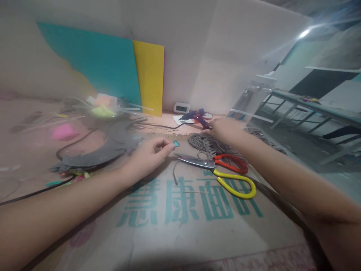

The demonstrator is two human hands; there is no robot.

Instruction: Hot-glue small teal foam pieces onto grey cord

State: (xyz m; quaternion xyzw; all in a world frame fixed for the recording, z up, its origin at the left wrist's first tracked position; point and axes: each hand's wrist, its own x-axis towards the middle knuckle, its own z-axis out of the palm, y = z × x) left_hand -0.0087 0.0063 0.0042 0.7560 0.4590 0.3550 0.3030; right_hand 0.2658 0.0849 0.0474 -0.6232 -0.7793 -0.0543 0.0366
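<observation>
My left hand (pixel 150 152) pinches a small teal piece (pixel 176 143) between thumb and fingertips, just above the cardboard sheet (pixel 180 222). My right hand (pixel 222 130) reaches far across and closes on the handle of a blue glue gun (pixel 196 116) lying near the wall. Scissors (pixel 222 171) with a red and a yellow handle lie shut on the cardboard between my forearms, blades pointing left. A bundle of grey cord (pixel 208 145) lies under my right wrist.
Teal (pixel 96 64) and yellow (pixel 149 75) sheets lean on the wall. A small digital clock (pixel 181 108) stands by them. Grey foam cutouts (pixel 98 150), coloured scraps and black cables lie at left. Metal tables (pixel 307 107) stand at right.
</observation>
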